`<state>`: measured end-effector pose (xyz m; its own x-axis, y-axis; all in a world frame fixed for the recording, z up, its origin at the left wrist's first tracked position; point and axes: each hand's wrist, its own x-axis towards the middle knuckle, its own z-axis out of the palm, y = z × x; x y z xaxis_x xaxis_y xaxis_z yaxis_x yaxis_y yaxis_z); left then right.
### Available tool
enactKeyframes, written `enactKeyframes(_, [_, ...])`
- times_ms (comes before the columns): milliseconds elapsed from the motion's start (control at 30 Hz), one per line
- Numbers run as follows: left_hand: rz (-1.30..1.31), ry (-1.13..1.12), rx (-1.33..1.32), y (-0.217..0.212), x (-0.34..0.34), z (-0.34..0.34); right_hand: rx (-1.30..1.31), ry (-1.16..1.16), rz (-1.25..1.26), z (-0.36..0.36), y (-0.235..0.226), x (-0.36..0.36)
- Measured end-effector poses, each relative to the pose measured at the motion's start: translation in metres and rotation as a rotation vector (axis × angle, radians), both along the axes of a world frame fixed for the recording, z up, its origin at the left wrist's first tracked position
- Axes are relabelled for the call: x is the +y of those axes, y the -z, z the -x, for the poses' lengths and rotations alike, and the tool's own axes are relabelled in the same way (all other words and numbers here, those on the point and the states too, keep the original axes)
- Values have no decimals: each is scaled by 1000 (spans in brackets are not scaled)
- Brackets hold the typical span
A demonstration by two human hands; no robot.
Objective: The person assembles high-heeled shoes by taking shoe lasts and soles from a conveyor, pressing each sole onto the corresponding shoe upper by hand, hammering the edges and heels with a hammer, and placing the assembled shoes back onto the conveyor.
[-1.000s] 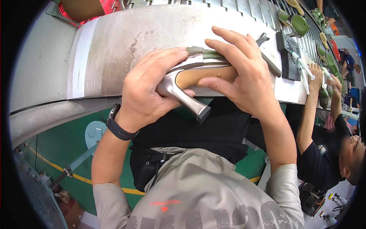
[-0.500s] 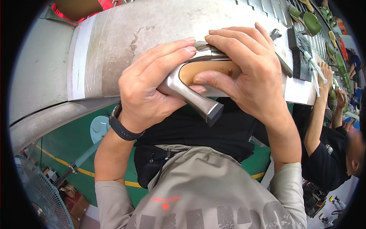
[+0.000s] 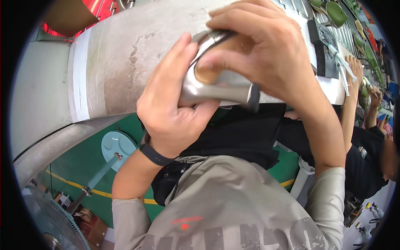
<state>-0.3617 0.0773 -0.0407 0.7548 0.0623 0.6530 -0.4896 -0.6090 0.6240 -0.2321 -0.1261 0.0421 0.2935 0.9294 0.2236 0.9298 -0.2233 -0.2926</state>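
Between left hand [image 3: 167, 100] and right hand [image 3: 268, 52], both half-curled, a shoe [image 3: 207, 77] is gripped (toe hidden, heel [image 3: 233, 94] blurred).

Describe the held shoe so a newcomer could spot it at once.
Find the long, pale, stained worktop. Over its near edge, left hand and right hand hold a silver high-heeled shoe. Its metallic finish and black heel tip distinguish it from the green shoe, upper right.
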Motion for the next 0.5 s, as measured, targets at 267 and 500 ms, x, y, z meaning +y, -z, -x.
enactKeyframes(267, [-38,243,306,-24,19,-24,-41,161,-370,-3,41,4])
enactKeyframes(500, [-51,240,313,-26,19,-25,76,80,-475,-15,53,6])
